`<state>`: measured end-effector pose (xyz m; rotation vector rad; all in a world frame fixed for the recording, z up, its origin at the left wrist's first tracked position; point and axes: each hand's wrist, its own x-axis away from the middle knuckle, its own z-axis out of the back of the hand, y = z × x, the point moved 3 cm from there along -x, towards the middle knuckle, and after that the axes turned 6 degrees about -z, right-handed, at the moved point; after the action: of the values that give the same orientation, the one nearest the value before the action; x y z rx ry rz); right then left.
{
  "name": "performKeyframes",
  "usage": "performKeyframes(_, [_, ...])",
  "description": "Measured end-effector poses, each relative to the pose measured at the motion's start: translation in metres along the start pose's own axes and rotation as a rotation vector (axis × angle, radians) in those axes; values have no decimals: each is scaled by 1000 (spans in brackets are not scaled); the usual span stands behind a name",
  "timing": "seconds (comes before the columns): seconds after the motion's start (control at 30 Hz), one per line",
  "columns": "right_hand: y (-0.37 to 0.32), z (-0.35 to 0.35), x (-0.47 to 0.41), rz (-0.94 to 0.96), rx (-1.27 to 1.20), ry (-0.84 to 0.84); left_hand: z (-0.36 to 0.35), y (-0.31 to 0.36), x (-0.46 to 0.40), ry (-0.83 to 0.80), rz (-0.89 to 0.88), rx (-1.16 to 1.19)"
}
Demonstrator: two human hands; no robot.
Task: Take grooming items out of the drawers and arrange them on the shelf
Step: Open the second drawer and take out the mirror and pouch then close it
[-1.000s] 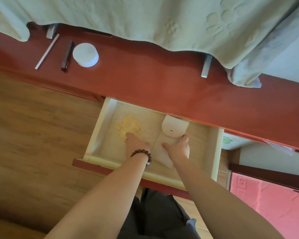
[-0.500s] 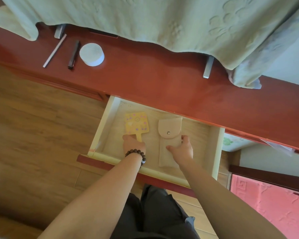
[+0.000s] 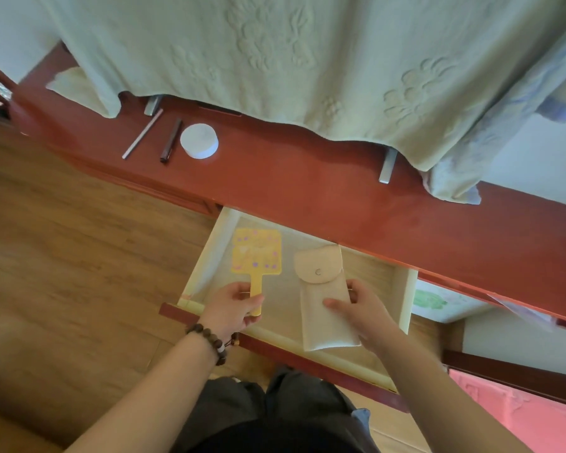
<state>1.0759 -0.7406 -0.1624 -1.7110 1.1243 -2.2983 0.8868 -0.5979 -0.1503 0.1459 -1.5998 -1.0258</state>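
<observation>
Gripping yellow mirror point(image 3: 256, 252) and beige pouch point(image 3: 324, 305), no legible writing.

The hand mirror point(image 3: 256, 251) is yellow with purple dots. The pouch point(image 3: 325, 308) is plain cream. The shelf point(image 3: 307, 181) is glossy red-brown, the round jar point(image 3: 199, 140) white, the draped cloth point(image 3: 275, 60) pale green with embossed flowers.

wood-plank floor point(image 3: 62, 256) beneath red dresser top point(image 3: 307, 191).
</observation>
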Motion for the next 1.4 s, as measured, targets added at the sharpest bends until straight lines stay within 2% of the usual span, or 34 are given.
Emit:
performKeyframes(0.13, [-10, -2, 12, 28, -58, -98, -1, 19, 6, 17, -91, 14])
performKeyframes(0.23, [-31, -3, 17, 96, -117, -105, -4, 42, -2, 26, -139, -7])
performKeyframes(0.47, [-102, -1, -13, 217, -239, 100, -1, 111, -51, 42, -226, -35])
performKeyframes(0.73, [-165, -13, -65, 192, -268, 261, 7, 163, -111, -17, -229, -108])
performKeyframes(1.0, [-186, -39, -87, 137, -211, 399, 8, 180, -137, -89, -216, -179])
performKeyframes(1.17, [-190, -44, -86, 79, -166, 464, 13, 177, -136, -99, -185, -76])
performKeyframes(1.27, [-190, -49, -83, 60, -261, 416, 18, 171, -129, -106, -65, 177])
performKeyframes(1.4, [-185, -49, -73, 56, -372, 408, 23, 164, -120, -238, 23, 410])
